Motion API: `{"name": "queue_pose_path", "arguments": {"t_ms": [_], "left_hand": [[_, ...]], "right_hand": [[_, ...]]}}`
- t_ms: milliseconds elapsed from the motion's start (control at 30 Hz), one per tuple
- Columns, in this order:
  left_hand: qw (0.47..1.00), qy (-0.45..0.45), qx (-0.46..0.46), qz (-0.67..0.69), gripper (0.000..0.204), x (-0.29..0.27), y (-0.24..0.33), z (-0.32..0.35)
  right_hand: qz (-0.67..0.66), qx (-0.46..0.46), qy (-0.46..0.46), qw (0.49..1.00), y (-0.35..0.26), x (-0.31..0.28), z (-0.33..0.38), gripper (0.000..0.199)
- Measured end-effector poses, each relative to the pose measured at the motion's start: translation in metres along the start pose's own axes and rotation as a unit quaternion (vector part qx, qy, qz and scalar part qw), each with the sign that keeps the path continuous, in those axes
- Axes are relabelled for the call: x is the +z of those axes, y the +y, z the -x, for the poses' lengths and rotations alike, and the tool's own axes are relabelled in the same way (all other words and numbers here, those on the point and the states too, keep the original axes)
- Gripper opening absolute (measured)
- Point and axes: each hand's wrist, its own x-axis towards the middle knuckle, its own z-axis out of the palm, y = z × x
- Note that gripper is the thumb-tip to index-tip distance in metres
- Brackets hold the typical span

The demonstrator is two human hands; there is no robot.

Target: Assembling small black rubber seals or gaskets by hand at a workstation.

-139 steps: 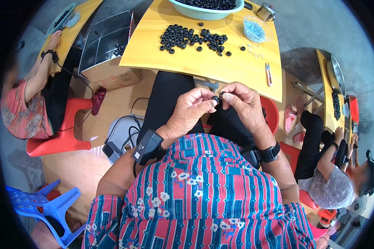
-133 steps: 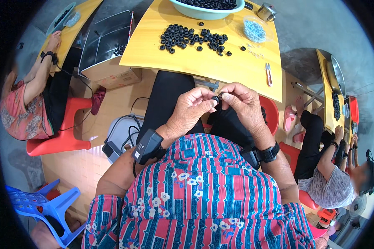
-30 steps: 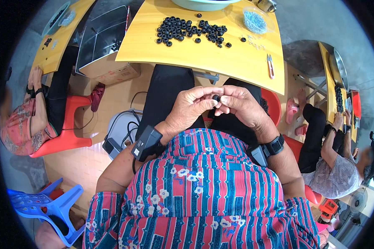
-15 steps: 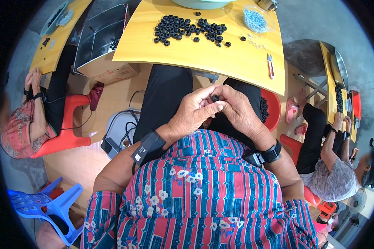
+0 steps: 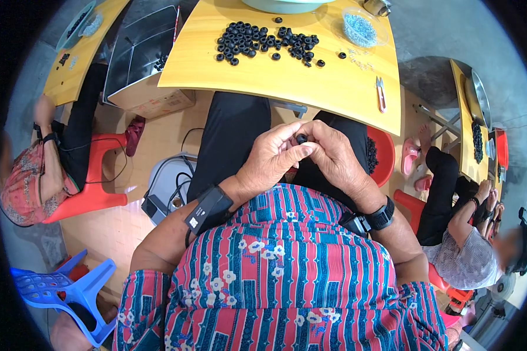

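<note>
Above my lap, my left hand [image 5: 275,155] and my right hand [image 5: 335,155] meet, fingers curled in and thumbs close together. Pinched between their fingertips is a small round black part [image 5: 301,138], partly covered by the fingers. It resembles the black ring-shaped parts [image 5: 240,40] heaped on the yellow table [image 5: 216,76] in front of me. A few of those lie loose at the heap's edges. At the table's right lie small clear pieces [image 5: 360,60] beside a clear bowl [image 5: 361,29] of similar bluish bits.
Thread snips [image 5: 381,95] rest near the table's right edge. A red basin [image 5: 385,155] of black parts sits beside my right knee. A pale green basin [image 5: 287,6] and a metal cup [image 5: 377,7] stand at the far edge. People sit at tables left and right.
My hands stay nearly in place, with the black part slightly shifted between the fingers. The person at the right has moved their hands down, away from their table.
</note>
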Motion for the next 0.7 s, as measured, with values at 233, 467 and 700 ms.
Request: {"name": "queue_pose_path", "arguments": {"t_ms": [233,467,700], "left_hand": [[0.999,0.01,-0.022,-0.026,0.042,0.001,0.005,0.001],[0.999,0.023,0.026,-0.023,0.037,0.003,0.002,0.001],[0.998,0.05,0.047,0.0,0.028,-0.001,0.007,0.001]], "right_hand": [[-0.019,0.013,-0.002,1.0,0.002,0.002,0.001,0.02],[-0.152,0.095,-0.024,0.983,0.002,-0.001,0.001,0.02],[-0.573,0.176,-0.072,0.797,0.011,0.002,0.001,0.033]]}}
